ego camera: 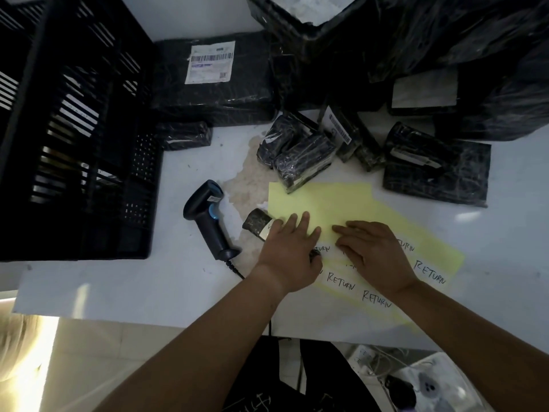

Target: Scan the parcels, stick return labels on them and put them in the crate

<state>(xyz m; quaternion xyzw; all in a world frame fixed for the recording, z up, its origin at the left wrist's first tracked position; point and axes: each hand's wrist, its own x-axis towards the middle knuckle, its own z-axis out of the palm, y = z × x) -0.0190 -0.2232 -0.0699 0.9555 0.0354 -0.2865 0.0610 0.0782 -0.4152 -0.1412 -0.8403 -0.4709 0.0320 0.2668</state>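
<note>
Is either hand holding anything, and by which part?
Nothing is clearly gripped. The left hand lies flat on the small parcel; the right hand touches the label sheet; whether it pinches a label is hidden.

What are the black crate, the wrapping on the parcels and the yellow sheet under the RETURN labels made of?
The crate looks like rigid moulded plastic, matte black: its walls are regular slotted grids. The parcel wrapping seems thin glossy plastic film: it wrinkles and catches light. The yellow sheet looks like smooth paper backing, possibly waxed; it lies flat.
</note>
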